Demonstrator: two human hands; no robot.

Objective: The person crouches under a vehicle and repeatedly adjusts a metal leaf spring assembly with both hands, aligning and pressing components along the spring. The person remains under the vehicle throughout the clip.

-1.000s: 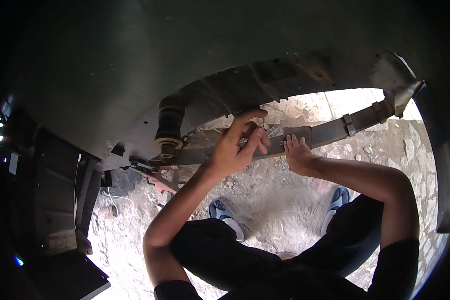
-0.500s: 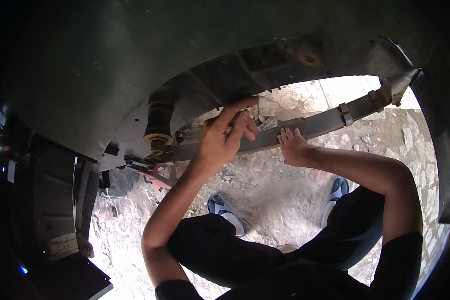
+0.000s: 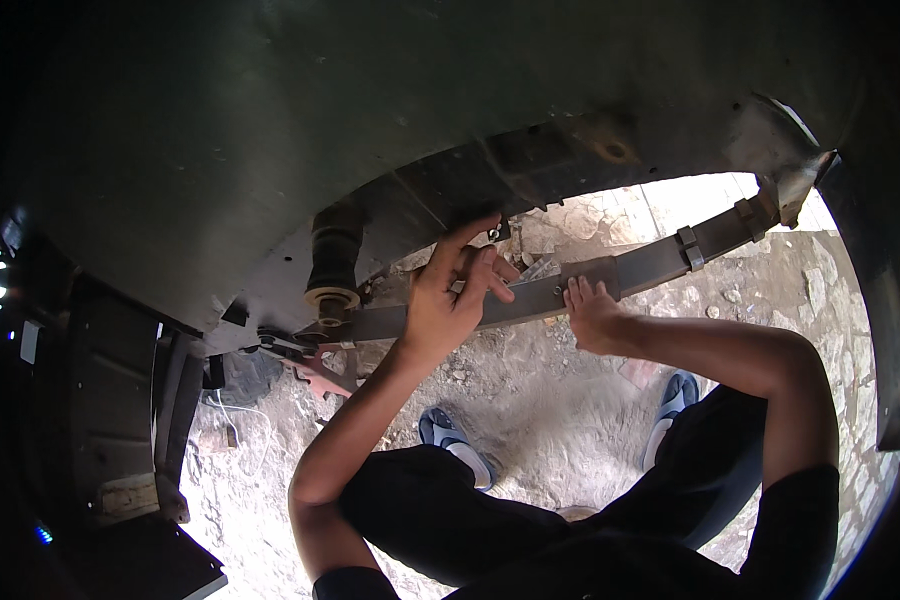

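My left hand (image 3: 450, 295) is raised under the dark frame rail (image 3: 440, 190). Its fingers are apart and partly bent, the index fingertip at a small dark piece with a hole (image 3: 498, 231). My right hand (image 3: 592, 312) lies with fingers stretched out on a steel leaf spring (image 3: 652, 262), against a raised plate (image 3: 598, 270) on it. The spring has metal clamps (image 3: 690, 248) and reaches up to a bracket (image 3: 798, 190) at the right. A black cylindrical mount with a pale washer (image 3: 332, 255) hangs left of my left hand.
A broad dark body panel (image 3: 270, 110) curves overhead, with dark metal panels (image 3: 100, 400) at the left. A reddish metal support (image 3: 325, 372) and a white cable (image 3: 245, 410) lie lower left. My sandalled feet (image 3: 445, 435) rest on rough, dusty ground (image 3: 550, 420).
The view has shifted slightly. The small holed piece at my left index fingertip shows more clearly now. My right hand stays on the spring, and both hands have moved little.
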